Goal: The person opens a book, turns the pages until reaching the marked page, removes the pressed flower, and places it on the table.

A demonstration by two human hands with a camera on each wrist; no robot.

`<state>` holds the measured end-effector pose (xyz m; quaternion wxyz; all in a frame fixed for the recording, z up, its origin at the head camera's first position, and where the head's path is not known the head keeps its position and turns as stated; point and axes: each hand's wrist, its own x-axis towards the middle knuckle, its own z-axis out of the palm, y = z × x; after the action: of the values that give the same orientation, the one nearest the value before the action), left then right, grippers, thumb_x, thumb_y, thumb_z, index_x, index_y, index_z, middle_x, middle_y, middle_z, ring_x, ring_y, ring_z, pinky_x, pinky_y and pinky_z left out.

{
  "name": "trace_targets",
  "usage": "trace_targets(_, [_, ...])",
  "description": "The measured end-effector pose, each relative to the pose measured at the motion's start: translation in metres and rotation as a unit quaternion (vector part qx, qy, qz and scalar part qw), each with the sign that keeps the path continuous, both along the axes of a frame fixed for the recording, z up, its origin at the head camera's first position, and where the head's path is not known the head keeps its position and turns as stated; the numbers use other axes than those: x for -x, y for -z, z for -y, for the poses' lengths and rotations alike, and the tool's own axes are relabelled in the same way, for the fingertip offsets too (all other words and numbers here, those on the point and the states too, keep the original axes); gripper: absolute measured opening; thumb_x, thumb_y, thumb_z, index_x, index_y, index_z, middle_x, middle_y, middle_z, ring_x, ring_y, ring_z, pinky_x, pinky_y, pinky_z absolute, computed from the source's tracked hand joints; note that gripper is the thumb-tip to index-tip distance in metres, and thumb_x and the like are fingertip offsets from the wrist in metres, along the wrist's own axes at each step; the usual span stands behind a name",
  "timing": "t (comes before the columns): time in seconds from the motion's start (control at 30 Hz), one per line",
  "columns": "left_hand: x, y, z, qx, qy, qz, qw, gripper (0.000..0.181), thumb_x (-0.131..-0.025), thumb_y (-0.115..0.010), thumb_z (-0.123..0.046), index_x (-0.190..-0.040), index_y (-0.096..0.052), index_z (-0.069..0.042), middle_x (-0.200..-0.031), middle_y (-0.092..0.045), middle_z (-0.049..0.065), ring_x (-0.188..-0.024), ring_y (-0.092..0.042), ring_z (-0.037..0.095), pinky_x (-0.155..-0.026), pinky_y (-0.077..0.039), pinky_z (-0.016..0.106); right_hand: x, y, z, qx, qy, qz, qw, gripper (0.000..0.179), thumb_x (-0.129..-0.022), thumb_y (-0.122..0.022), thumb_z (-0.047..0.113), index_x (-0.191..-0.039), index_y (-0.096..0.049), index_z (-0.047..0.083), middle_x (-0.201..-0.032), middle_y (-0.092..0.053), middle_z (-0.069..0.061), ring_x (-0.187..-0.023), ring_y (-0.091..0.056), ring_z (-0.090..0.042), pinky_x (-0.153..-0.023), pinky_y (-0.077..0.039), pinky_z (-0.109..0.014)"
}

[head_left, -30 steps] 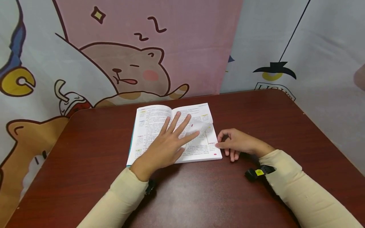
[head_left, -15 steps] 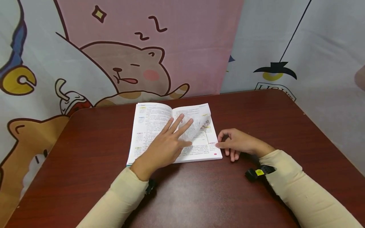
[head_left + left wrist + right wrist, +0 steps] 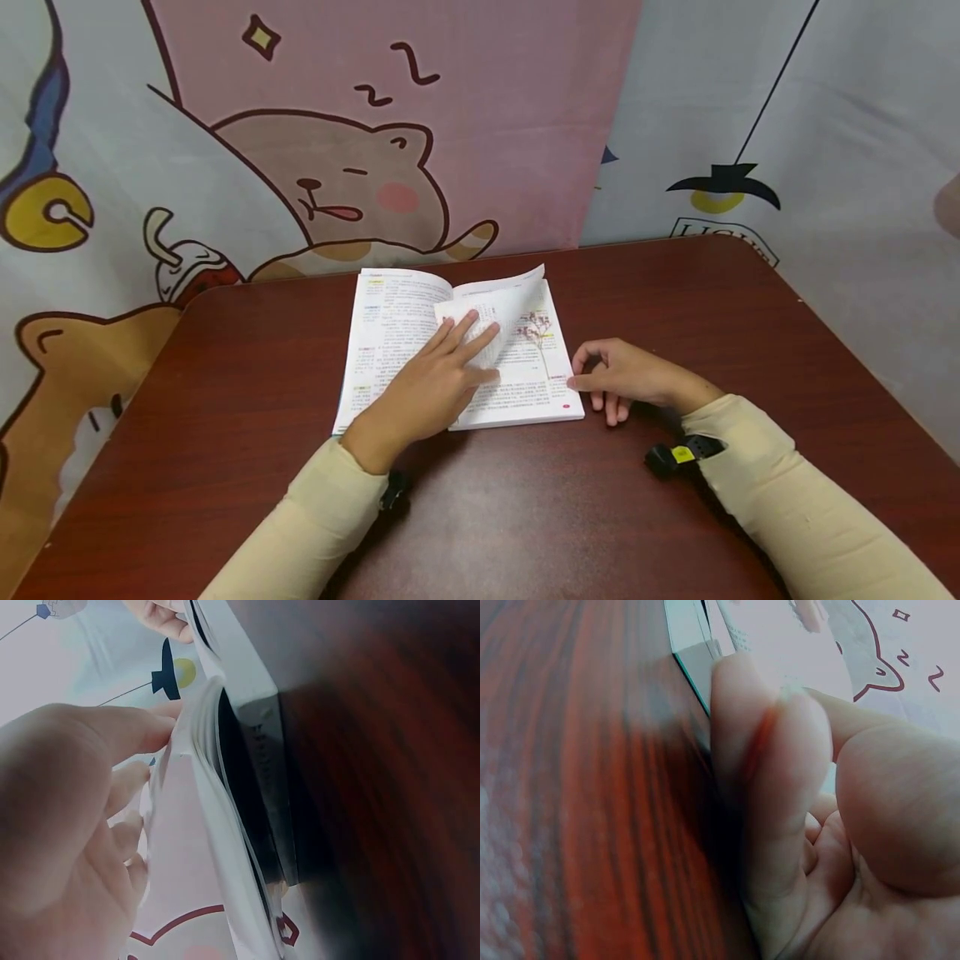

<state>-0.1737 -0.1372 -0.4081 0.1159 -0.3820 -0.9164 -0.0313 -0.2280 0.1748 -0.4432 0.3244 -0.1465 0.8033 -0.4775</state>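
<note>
An open book (image 3: 390,333) lies on the table, with printed text on both sides. My left hand (image 3: 420,383) rests over its middle, fingers fairly straight, on a thin page (image 3: 517,308) that is lifted and folded over toward the left. On the right side beneath it shows a sprig with small reddish blooms (image 3: 535,329); I cannot tell if it is pressed or printed. My right hand (image 3: 633,375) pinches the book's right edge between thumb and bent index finger, its other fingers hanging loosely. In the left wrist view, the left fingers (image 3: 135,735) touch the pages edge-on.
The dark red-brown wooden table (image 3: 540,517) extends all around the book. A cartoon-printed cloth (image 3: 517,125) hangs behind its far edge. A black wrist device (image 3: 663,458) sits at the right wrist.
My left hand has drawn slightly left and its fingers have come closer together. The thin page has folded further over to the left, uncovering the reddish sprig. My right hand has stayed still.
</note>
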Motion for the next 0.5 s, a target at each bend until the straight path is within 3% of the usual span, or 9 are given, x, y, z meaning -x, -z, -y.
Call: trace_targets(0.5, [-0.0007,-0.0005,0.0026,-0.001,-0.063,0.067,0.9957,0.034,-0.097,-0.062,-0.015,-0.129,-0.069,-0.025,-0.163,-0.034,0.006,-0.153,-0.022,0.038,-0.117,-0.028,0.062,0.0004,0.0003,0.0001,0.002,-0.002,0.002,1.0,0.031,-0.094,-0.07,0.024,-0.107,-0.053,0.002,-0.063,-0.062,-0.008,-0.041,-0.063,-0.017,-0.039,-0.051,-0.031])
